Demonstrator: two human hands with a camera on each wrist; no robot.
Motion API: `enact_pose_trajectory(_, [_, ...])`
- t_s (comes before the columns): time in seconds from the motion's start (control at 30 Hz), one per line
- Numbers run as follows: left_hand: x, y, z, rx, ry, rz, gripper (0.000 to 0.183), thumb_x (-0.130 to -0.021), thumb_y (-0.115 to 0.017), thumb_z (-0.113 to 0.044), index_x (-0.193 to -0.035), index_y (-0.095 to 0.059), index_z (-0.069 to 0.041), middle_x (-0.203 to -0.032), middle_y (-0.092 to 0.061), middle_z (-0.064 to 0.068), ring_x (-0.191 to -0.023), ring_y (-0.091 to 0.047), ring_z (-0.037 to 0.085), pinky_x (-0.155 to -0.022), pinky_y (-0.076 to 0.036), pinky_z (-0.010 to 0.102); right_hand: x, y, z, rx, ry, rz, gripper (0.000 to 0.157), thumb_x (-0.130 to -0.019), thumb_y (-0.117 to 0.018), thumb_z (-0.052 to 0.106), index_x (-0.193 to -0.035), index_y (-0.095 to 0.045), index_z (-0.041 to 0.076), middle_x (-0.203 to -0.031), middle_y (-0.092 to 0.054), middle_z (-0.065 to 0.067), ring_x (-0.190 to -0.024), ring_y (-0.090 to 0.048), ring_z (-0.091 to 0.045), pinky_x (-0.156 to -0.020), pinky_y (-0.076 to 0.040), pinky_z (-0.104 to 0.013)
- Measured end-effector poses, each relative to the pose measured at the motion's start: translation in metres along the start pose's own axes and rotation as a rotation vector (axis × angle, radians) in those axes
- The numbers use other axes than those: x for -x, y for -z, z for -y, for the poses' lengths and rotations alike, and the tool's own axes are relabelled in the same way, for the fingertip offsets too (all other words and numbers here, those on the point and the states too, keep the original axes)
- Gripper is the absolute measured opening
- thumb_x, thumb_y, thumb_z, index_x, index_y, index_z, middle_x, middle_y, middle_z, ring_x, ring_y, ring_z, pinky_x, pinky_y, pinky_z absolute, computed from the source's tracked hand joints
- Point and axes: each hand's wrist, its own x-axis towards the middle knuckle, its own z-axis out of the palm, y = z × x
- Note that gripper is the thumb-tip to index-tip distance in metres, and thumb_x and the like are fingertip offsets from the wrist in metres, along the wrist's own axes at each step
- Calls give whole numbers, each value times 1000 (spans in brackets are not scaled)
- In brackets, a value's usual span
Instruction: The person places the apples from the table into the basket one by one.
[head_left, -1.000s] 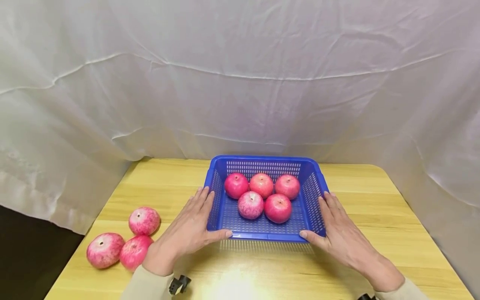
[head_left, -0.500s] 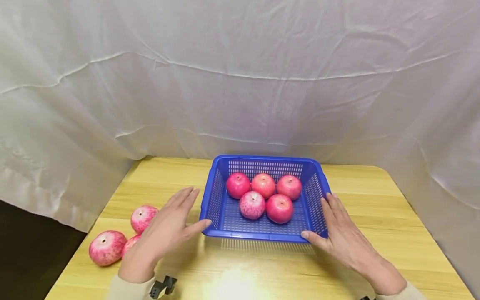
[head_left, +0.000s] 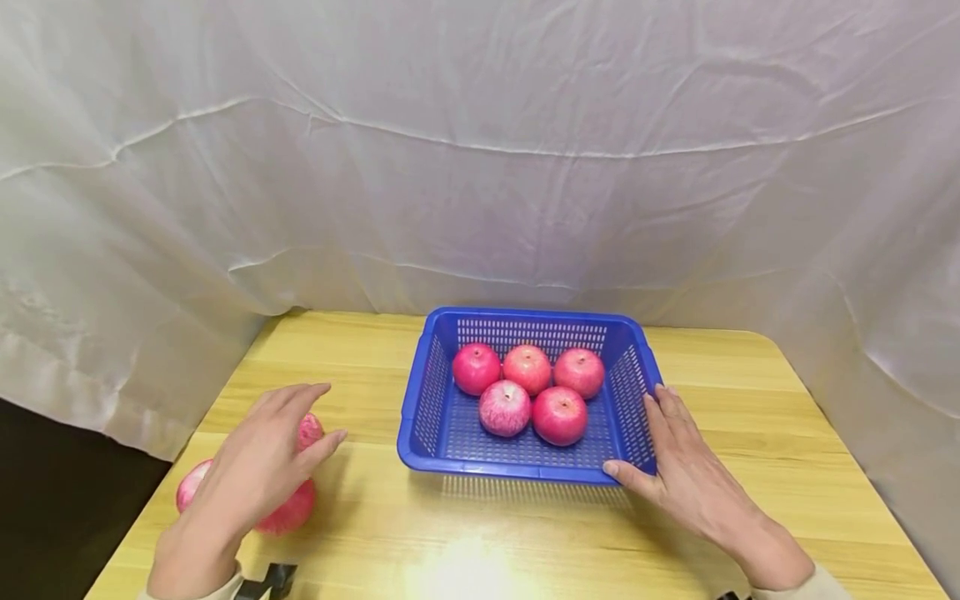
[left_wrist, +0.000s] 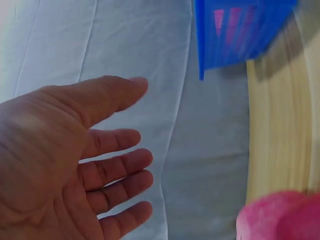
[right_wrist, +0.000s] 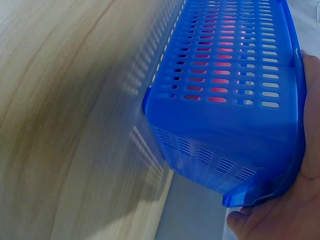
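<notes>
A blue perforated plastic basket stands on the table with several red apples inside. My right hand holds its near right corner, thumb on the front rim and fingers along the right side; the right wrist view shows this hand against the rim. My left hand hovers above three loose apples at the left, partly covering them. Seen from the left wrist, that hand has nothing in its spread, slightly bent fingers, and a pink-red apple shows at the lower right.
The light wooden table runs under everything, its left edge close to the loose apples. Behind it and along both sides hangs a pale cloth. A dark area lies beyond the cloth at lower left.
My left hand has let go of the basket's left side and moved left over the loose apples. The right hand stays at the basket's corner. The basket and its apples have hardly moved.
</notes>
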Motion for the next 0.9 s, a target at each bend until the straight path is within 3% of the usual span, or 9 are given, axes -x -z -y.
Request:
enact_pose_trajectory(0.27, [12,2,30,-2,93,3,68,-93,-80,-39,-144,-58,0,-145,-56,28,-136,-46,51,-109,-40,73,0,0,-1,-6,4,-4,112,-95,-70,62,-166,-16,-7,-172,-13,-31,-159,-13,-52,-124,-24,-70])
enact_pose_trajectory(0.4, [12,0,46,-26,128,18,68,-92,-80,-31,-143,-56,7,-144,-54,34,-133,-46,55,-109,-38,73,0,0,0,-8,4,-1,112,-95,-70,62,-165,-17,-7,-172,-13,-31,-159,-13,-52,-123,-25,-71])
enact_pose_trajectory(0.6, [5,-7,63,-73,225,97,82,-92,-79,-35,-145,-46,17,-144,-47,44,-129,-43,64,-110,-37,76,0,-1,0,-8,7,-3,112,-95,-70,62,-165,-16,-7,-172,-13,-31,-159,-13,-52,-123,-25,-70])
enact_pose_trajectory(0.9, [-13,-12,67,-64,350,274,106,-88,-80,-53,-150,-34,20,-143,-41,48,-125,-42,64,-103,-42,79,1,0,0,1,-3,-1,112,-95,-69,63,-166,-16,-7,-173,-13,-30,-159,-14,-52,-121,-28,-72])
